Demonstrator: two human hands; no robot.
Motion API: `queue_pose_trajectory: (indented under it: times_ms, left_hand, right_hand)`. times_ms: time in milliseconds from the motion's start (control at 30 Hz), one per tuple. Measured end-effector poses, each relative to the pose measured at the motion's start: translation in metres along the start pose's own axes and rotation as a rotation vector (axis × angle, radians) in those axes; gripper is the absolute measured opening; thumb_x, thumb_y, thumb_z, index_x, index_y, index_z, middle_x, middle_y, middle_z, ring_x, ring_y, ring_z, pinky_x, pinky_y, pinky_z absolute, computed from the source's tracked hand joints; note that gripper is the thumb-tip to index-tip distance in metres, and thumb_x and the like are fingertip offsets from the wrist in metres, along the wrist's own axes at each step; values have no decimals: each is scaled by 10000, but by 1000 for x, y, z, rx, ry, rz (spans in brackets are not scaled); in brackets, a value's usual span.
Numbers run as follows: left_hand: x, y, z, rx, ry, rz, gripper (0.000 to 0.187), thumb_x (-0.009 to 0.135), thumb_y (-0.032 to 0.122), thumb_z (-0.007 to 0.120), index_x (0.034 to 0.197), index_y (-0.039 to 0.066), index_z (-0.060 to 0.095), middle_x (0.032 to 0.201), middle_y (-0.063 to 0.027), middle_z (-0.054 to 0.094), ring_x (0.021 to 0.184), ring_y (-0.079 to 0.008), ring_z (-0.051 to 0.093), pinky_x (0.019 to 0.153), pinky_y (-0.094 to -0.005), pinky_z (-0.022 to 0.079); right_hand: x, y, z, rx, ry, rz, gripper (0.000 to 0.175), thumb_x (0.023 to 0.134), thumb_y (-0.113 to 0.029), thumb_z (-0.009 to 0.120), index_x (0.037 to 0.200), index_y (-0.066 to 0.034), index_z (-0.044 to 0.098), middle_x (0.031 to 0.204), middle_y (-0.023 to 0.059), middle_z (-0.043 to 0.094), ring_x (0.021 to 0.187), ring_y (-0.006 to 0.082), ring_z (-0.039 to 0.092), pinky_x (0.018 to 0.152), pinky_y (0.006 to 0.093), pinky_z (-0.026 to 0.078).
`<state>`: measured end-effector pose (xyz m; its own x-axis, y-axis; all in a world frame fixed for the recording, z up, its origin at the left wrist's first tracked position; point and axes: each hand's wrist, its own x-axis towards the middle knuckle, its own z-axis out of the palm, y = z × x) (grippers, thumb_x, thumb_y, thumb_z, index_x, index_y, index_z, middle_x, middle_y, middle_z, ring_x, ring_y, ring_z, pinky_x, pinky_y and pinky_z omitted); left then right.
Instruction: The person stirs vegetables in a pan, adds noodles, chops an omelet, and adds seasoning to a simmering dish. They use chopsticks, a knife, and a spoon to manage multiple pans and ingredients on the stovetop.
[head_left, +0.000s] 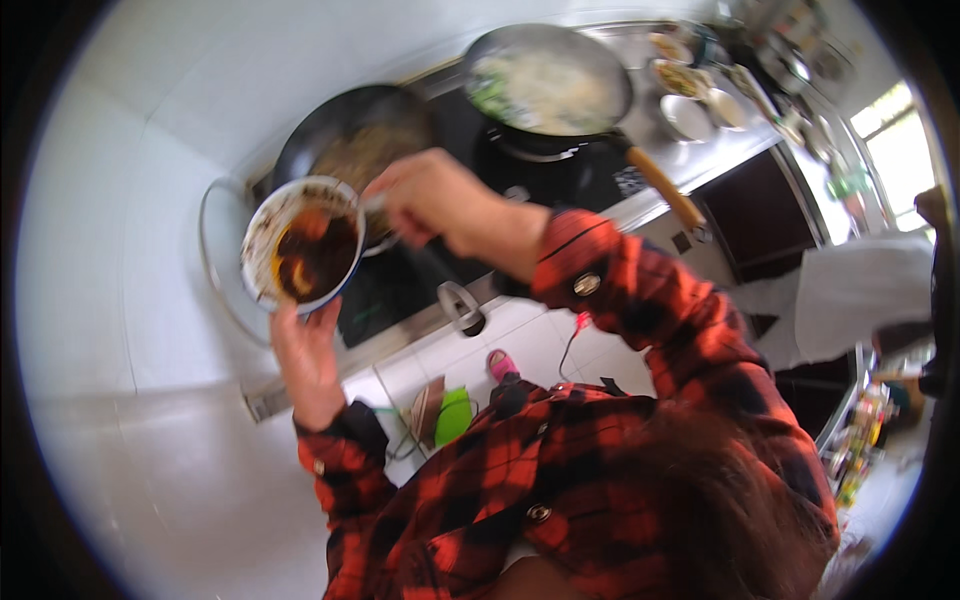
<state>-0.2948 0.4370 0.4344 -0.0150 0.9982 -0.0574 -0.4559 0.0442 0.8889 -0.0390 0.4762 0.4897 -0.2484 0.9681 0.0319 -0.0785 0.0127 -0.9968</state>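
Observation:
My left hand (306, 352) holds up a white bowl (262, 247) with a dark, oily reddish-brown sauce inside, tilted towards me. Beside the bowl's right rim is my right hand (427, 199), its fingers bent together on what looks like a pale utensil handle; blur hides its lower part. Behind both hands sits a dark wok (315, 135) with brownish food, partly covered by the bowl and hand. Farther right, a second wok (551, 82) holds pale, steaming liquid with green leaves, its wooden handle (664, 184) pointing towards the lower right.
Both woks stand on a black cooktop (390, 300). A glass lid (217, 277) leans at the left wall. Bowls, including an empty-looking white one (684, 118), stand on the steel counter (645, 71). A green object (454, 416) and a cable are near the floor.

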Motion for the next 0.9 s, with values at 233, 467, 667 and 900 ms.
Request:
queue_pose_trajectory:
  times_ms: [233,467,667,900]
  left_hand:
    - [-68,13,72,18,-190,-23,620,907,342,591,1413,48,386,1365,-119,505,1197,-253,553,906,-388,539]
    - [-159,-15,172,-75,-448,-218,702,896,313,614,1467,36,316,1416,-164,465,1205,-308,556,892,-404,580]
    - [-238,-99,259,-230,-873,-545,711,887,226,638,1481,32,298,1463,-194,412,1289,-347,481,1021,-453,503]
    - [-279,-184,340,-208,-1113,-801,642,908,189,614,1459,40,319,1423,-191,456,1231,-339,542,941,-444,557]
  right_hand:
    - [-128,-46,-37,-18,-42,33,724,761,18,525,1442,-6,279,714,112,658,579,165,632,536,262,485]
    - [-324,-37,-99,151,449,-182,511,774,58,526,1274,-1,440,714,83,647,618,134,612,564,268,503]
    - [-476,-5,-113,38,665,-98,864,742,7,630,1507,-125,251,1282,193,472,892,174,615,786,309,538]
    - [-572,12,-111,295,937,-229,1051,755,-114,689,1565,-148,19,1346,214,427,1051,217,556,942,367,459]
